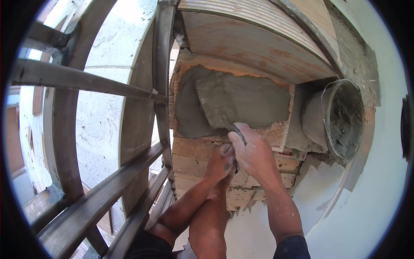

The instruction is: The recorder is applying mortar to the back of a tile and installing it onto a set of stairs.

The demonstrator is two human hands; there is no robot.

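My right hand (252, 151) is wrapped round the handle of a trowel. The mortar-smeared trowel blade (215, 103) lies against a bed of wet grey mortar (263, 99), which covers most of a step with an orange-brown, ridged edge (276, 134). Close beside the right hand, my left hand (219, 163) has its fingers curled in; grey smears mark them. What those fingers hold, if anything, is hidden. My bent leg (211, 224) shows beneath the left forearm.
A bucket (312, 116) with mortar inside stands right of the step, by the pale wall (384, 172). Metal railing bars (159, 64) run along the left. Above rises another step with a brownish riser (254, 43). Ridged tiles (194, 157) lie below.
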